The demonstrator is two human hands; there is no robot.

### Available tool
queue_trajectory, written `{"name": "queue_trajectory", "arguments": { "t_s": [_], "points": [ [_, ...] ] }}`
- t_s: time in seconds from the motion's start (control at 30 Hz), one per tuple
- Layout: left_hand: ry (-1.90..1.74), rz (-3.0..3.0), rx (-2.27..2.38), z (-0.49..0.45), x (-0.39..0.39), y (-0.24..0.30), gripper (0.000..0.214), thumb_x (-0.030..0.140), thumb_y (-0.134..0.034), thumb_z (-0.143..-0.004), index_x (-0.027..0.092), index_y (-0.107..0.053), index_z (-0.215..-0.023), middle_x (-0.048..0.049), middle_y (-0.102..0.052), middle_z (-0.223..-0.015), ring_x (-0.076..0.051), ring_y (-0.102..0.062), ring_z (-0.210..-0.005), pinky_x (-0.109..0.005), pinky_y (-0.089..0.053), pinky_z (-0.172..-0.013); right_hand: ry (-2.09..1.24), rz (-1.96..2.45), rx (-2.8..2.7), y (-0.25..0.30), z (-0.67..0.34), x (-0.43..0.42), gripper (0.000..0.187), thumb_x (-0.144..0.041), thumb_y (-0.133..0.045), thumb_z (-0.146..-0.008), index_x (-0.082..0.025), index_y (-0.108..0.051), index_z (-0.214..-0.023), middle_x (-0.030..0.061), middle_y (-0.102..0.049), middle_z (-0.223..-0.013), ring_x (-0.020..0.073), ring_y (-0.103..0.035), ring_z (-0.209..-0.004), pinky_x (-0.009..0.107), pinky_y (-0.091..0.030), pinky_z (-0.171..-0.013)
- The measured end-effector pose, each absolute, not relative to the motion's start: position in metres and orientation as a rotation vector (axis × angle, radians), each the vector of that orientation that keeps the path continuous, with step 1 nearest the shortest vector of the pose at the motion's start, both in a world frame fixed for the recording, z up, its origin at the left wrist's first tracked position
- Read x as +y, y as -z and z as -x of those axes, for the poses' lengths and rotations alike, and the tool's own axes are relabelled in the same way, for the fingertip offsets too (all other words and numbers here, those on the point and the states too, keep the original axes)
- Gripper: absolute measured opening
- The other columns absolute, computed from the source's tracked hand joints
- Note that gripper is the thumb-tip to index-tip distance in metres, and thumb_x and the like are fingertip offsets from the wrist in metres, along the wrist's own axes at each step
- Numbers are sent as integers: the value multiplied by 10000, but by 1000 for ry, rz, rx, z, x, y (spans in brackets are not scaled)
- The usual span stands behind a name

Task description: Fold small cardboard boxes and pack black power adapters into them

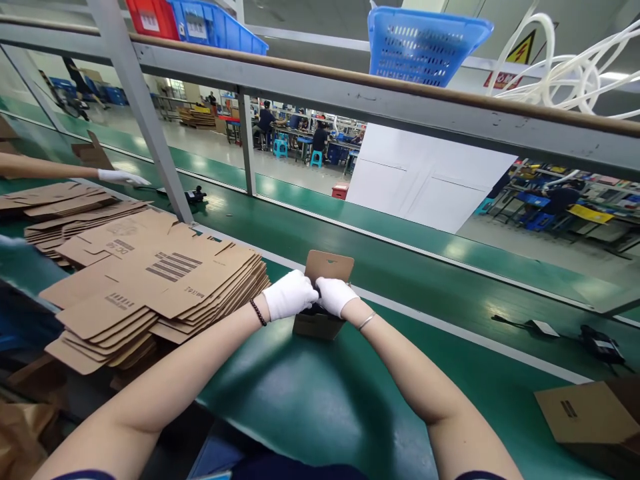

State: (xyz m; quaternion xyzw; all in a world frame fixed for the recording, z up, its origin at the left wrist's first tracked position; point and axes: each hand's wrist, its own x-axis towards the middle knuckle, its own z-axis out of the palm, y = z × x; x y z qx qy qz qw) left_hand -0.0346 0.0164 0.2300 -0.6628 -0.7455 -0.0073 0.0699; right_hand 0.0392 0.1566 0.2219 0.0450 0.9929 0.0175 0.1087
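A small brown cardboard box (317,328) stands upright before me on the green work surface, its lid flap (330,263) raised at the back. My left hand (290,295), in a white glove, is closed at the box's opening. From the other side my right hand (337,296), also gloved in white, meets it there with fingers curled in. Something dark shows beneath the fingers inside the box. What either hand grips is hidden by the gloves. Left of my left hand lies a stack of flattened cardboard boxes (175,267).
Black adapters with cables, one at the right (603,345), lie on the green belt (425,283). An open carton (590,413) stands at lower right. A co-worker's gloved hand (123,177) reaches in from the left. Overhead, a metal shelf beam (325,83) carries a blue basket (425,47).
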Motion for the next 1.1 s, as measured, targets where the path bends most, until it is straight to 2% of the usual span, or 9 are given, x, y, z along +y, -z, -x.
{"name": "queue_trajectory", "arguments": {
  "t_s": [0.13,0.33,0.5,0.6,0.73,0.8,0.93,1.0,1.1],
  "points": [
    [29,2012,-2228,36,22,-228,69,195,-633,-812,201,-692,-847,-91,-709,-841,-248,-644,-794,-365,-409,-715,-17,-145,2956,-224,-44,161,261,-235,-453,-937,-142,-606,-1126,150,-679,-1138,264,-669,-1007,330,-498,-814],
    [-24,2022,-2310,36,29,-221,164,138,-620,-763,183,-682,-619,-104,-685,-669,-264,-626,-754,-416,-388,-763,13,-14,2796,-225,-36,159,286,-164,-532,-875,-216,-671,-1118,101,-710,-1119,277,-673,-1013,340,-502,-803],
    [26,1970,-2367,21,38,-216,211,71,-553,-762,203,-705,-700,-76,-690,-674,-241,-616,-774,-450,-369,-897,38,9,2659,-229,-20,155,268,-94,-680,-734,-172,-724,-986,119,-740,-1040,276,-696,-968,306,-506,-791],
    [12,1957,-2359,4,20,-229,213,77,-539,-785,211,-698,-738,-56,-702,-716,-220,-622,-789,-437,-349,-969,40,3,2702,-241,-32,149,231,-130,-645,-791,-205,-718,-998,90,-740,-1059,257,-694,-992,299,-503,-810],
    [72,1718,-2409,3,-33,-270,176,228,-501,-893,211,-669,-842,-64,-704,-832,-233,-640,-866,-402,-398,-910,-36,-123,2880,-248,-76,138,327,-236,-374,-973,-161,-631,-1161,176,-714,-1077,309,-696,-968,402,-510,-775],
    [24,1399,-2614,22,-62,-291,227,357,-496,-909,200,-658,-928,-95,-706,-902,-273,-648,-921,-395,-430,-847,39,-250,2865,-238,-96,138,306,-370,-504,-929,-176,-621,-1135,168,-728,-1004,333,-698,-936,388,-511,-722],
    [-49,944,-3050,87,-95,-306,682,677,-524,-795,163,-552,-1242,-182,-637,-1238,-354,-610,-1107,-399,-461,-864,89,-453,2837,-199,-104,154,222,-219,-556,-866,-204,-605,-1082,141,-731,-969,324,-702,-918,354,-486,-687],
    [-21,943,-3119,113,-96,-297,854,737,-561,-718,135,-494,-1321,-207,-590,-1319,-348,-599,-1147,-371,-473,-879,121,-488,2947,-182,-92,174,194,-185,-493,-891,-218,-598,-1051,115,-724,-990,290,-704,-909,340,-481,-700],
    [-5,928,-3151,128,-87,-279,851,702,-605,-680,93,-537,-1271,-228,-633,-1247,-340,-636,-1097,-356,-498,-849,158,-592,3086,-169,-64,214,219,-194,-459,-911,-214,-592,-1084,105,-694,-1086,262,-693,-950,325,-486,-749]
  ]
}}
